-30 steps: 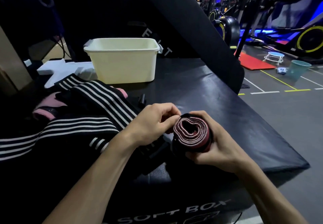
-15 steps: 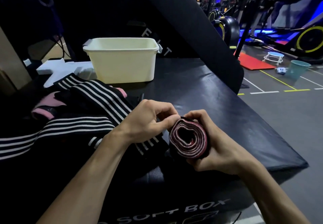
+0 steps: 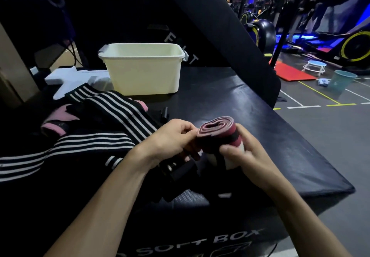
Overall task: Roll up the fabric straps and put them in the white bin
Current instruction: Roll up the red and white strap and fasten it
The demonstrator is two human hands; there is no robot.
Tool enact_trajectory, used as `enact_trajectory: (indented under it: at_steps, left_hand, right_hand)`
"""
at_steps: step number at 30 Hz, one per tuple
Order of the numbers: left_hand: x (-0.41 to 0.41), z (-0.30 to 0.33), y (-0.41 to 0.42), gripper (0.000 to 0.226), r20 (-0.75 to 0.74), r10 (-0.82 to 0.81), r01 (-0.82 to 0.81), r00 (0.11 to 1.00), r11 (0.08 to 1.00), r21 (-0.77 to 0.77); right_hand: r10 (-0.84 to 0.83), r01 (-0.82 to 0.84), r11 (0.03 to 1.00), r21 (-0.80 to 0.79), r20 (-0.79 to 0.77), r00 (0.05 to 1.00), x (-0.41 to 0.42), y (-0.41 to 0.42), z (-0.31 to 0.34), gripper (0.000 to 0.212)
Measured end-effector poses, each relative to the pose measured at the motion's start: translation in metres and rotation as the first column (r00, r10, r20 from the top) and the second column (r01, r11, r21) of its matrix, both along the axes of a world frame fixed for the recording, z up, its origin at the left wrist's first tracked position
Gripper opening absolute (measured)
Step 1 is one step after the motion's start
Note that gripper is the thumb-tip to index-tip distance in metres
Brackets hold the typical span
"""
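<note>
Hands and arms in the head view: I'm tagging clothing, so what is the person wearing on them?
Nothing shows: the left hand and right hand are bare, with no gloves, rings or watch visible. Both forearms are bare too, with no sleeves in frame.

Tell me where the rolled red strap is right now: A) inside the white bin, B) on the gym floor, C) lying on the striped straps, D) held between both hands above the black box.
D: the rolled red strap is gripped by the left hand and right hand, well short of the white bin.
</note>
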State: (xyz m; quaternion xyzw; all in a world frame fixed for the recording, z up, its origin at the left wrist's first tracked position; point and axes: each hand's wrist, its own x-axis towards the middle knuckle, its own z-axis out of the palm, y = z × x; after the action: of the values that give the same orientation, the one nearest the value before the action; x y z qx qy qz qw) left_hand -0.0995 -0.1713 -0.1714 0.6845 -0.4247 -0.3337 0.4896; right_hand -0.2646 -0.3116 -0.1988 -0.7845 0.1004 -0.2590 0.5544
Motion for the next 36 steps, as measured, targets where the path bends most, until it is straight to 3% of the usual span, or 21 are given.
enact_trajectory:
  at_steps: [3,10,13,16,19,23,31,36]
  left_hand:
    - [-0.005,0.009,0.000,0.031,-0.096,-0.018,0.013,0.995,0.998,-0.054]
    - [-0.007,0.001,-0.004,0.030,0.124,0.015,-0.021,0.992,0.998,0.051]
    - [-0.009,0.000,-0.003,0.030,0.302,0.115,-0.112,0.946,0.993,-0.028]
    - [-0.020,0.008,0.001,0.009,0.390,0.375,-0.228,0.841,0.899,-0.374]
    - [-0.025,0.014,0.005,0.009,0.418,0.351,-0.088,0.838,0.842,-0.532]
    - [-0.022,0.009,0.003,0.019,0.536,0.362,-0.045,0.763,0.857,-0.514]
    - [-0.020,0.003,-0.002,0.011,0.524,0.178,0.067,0.833,0.908,-0.414]
    - [-0.019,0.000,-0.001,0.015,0.411,0.244,-0.048,0.878,0.900,-0.432]
  right_hand:
    - [-0.047,0.027,0.974,0.224,0.086,0.995,0.004,-0.001,0.001,0.052]
    - [-0.065,-0.005,0.868,0.496,0.124,0.990,0.012,0.008,0.003,0.052]
    - [-0.031,-0.019,0.881,0.472,0.099,0.995,0.012,0.009,0.008,0.047]
    - [-0.039,0.000,0.832,0.554,0.059,0.998,0.009,0.009,0.014,0.050]
    - [-0.023,0.002,0.840,0.542,0.032,0.999,0.006,0.007,0.014,0.052]
    - [0.021,-0.019,0.877,0.480,0.001,1.000,0.004,0.010,0.016,0.054]
    - [-0.125,0.107,0.866,0.489,0.004,0.992,0.007,0.016,0.015,0.051]
    - [-0.149,0.178,0.880,0.441,-0.101,0.984,0.003,0.017,0.020,0.063]
